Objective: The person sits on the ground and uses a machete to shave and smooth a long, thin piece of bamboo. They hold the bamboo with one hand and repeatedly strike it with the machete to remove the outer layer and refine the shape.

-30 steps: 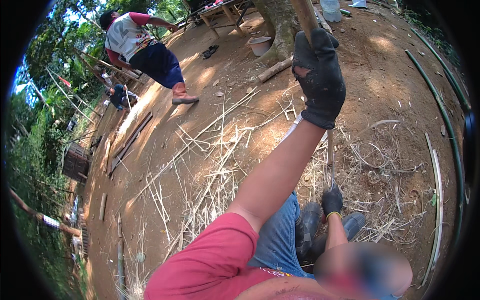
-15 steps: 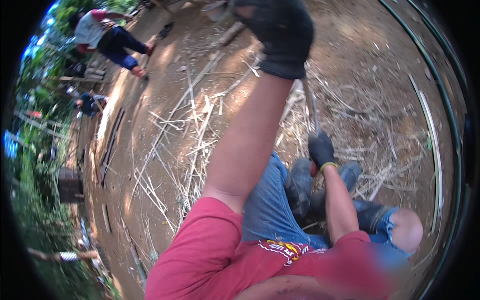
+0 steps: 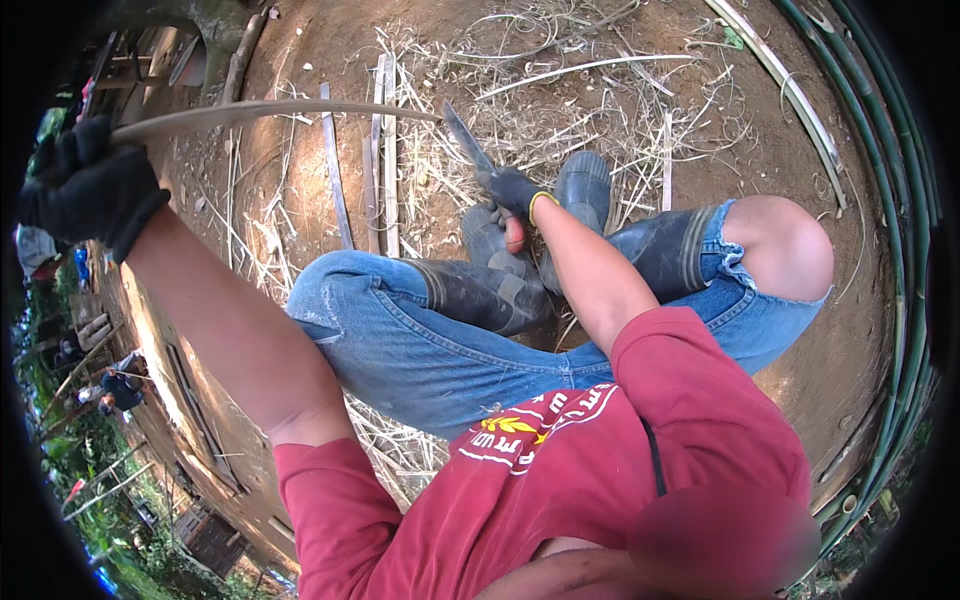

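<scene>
My left hand [image 3: 100, 195], in a black glove, is stretched out to the far left with its fingers closed round one end of a long, thin bamboo strip [image 3: 270, 110]. The strip runs to the right, bowed slightly, and its far end reaches the tip of a knife blade [image 3: 462, 138]. Gloved in black with a yellow band at the wrist, my right hand [image 3: 513, 192] grips that knife between my boots. The knife's reddish handle end [image 3: 514, 235] shows below the fist. Whether blade and strip touch, I cannot tell.
Rubber boots [image 3: 583, 185] and jeans frame the right hand. Several split bamboo slats [image 3: 390, 150] and pale shavings [image 3: 640, 130] litter the dirt ground. Long green bamboo poles [image 3: 905, 200] curve along the right edge. Another person [image 3: 122, 388] is far off at left.
My left arm has swung from the upper middle to the far left, where the strip now shows lying crosswise. The view has shifted, and the knife now points up and left.
</scene>
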Tool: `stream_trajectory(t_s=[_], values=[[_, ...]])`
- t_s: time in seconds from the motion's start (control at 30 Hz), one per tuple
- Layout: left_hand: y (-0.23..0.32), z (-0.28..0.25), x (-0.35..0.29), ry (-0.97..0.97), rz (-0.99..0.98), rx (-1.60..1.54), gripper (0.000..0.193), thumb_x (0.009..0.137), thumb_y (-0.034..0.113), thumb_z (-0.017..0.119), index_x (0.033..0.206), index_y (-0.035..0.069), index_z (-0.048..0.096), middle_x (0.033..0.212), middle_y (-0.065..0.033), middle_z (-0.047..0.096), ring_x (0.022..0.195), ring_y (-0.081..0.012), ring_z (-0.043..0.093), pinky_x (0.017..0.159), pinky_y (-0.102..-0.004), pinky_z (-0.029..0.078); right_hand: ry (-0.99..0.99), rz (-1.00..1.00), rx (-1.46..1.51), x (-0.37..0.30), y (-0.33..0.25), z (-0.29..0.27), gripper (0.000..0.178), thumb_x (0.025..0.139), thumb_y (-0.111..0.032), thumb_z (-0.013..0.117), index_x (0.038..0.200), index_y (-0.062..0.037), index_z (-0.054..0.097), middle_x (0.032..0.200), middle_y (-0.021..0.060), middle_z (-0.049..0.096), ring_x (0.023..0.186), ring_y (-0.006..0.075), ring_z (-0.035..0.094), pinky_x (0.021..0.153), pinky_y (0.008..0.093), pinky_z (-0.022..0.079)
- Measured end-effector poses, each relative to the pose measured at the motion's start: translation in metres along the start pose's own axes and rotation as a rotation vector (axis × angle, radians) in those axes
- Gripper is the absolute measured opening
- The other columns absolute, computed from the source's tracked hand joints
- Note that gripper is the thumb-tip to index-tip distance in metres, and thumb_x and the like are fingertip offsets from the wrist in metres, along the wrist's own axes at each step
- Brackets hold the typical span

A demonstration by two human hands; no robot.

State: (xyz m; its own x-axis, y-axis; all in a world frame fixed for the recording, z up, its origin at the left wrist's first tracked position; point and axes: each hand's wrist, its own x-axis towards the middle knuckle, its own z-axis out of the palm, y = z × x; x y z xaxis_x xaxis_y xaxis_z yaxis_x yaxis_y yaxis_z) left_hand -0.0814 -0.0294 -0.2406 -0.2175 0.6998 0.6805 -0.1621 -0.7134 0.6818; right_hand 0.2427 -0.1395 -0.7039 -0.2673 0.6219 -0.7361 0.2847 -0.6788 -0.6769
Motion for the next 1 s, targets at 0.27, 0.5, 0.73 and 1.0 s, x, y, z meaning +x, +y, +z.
stream_trajectory(t_s=[0.27, 0.5, 0.73, 1.0], values=[[0.065, -0.104, -0.072, 0.344, -0.089, 0.148, 0.039, 0.078, 0.045, 0.055, 0.06, 0.012, 0.046, 0.053, -0.0036, 0.036, 0.052, -0.0208, 0.043, 0.058, -0.0342, 0.038, 0.835, -0.077, -0.621, -0.03, -0.025, 0.003, 0.049, 0.089, -0.045, 0.058, 0.116, -0.005, 0.065, 0.109, 0.0257, 0.066, 0.101, 0.0396, 0.066, 0.094, 0.0505, 0.05], [0.149, -0.118, -0.169, 0.475, 0.077, -0.1, 0.038, 0.082, 0.044, 0.051, 0.069, 0.008, 0.052, 0.051, 0.002, 0.034, 0.042, -0.011, 0.034, 0.043, -0.0262, 0.025, 0.011, -0.221, 0.43, 0.004, -0.046, 0.004, 0.072, 0.089, -0.066, 0.056, 0.124, -0.0029, 0.054, 0.107, 0.0203, 0.065, 0.089, 0.03, 0.068, 0.079, 0.0409, 0.057], [0.185, -0.135, -0.262, 0.625, 0.189, -0.345, 0.033, 0.083, 0.033, 0.05, 0.084, 0.001, 0.057, 0.051, 0.0013, 0.039, 0.043, -0.0101, 0.038, 0.043, -0.024, 0.029, -0.458, -0.702, 1.134, -0.045, -0.125, -0.045, 0.067, 0.096, -0.062, 0.049, 0.126, -0.0032, 0.058, 0.105, 0.0127, 0.069, 0.093, 0.0228, 0.066, 0.075, 0.0316, 0.054], [0.186, -0.198, -0.302, 1.0, 0.049, 0.06, 0.052, 0.083, 0.032, 0.048, 0.123, 0.0, 0.06, 0.075, -0.0082, 0.05, 0.069, -0.0193, 0.052, 0.059, -0.0278, 0.043, -0.559, -1.011, 1.137, -0.088, -0.154, -0.087, 0.047, 0.102, -0.03, 0.055, 0.142, -0.0088, 0.045, 0.116, 0.0145, 0.067, 0.104, 0.0234, 0.066, 0.085, 0.0369, 0.058]])
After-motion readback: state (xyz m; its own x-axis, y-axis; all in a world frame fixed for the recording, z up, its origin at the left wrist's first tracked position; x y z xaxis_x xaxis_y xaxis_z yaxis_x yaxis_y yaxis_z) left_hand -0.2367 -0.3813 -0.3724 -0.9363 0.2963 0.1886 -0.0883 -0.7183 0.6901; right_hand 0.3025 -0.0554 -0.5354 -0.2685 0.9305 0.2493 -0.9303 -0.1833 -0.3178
